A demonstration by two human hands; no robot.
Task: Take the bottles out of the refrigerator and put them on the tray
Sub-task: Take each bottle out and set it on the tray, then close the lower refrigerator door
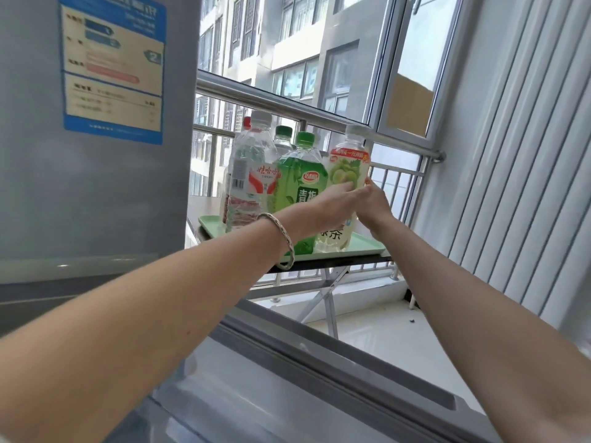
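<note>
Bottle (347,174) upright on tray (364,247) | grip — both hands, opposite sides

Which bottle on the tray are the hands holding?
The pale green-tea bottle with the clear cap, rightmost on the tray; both the left hand and right hand grip it, the others stand untouched.

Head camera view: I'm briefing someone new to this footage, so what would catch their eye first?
Both hands, the left hand and the right hand, close around a pale bottle with a white cap at the right end of a green tray. Beside it stand a green-capped bottle and clear water bottles. The grey refrigerator fills the left side.
</note>
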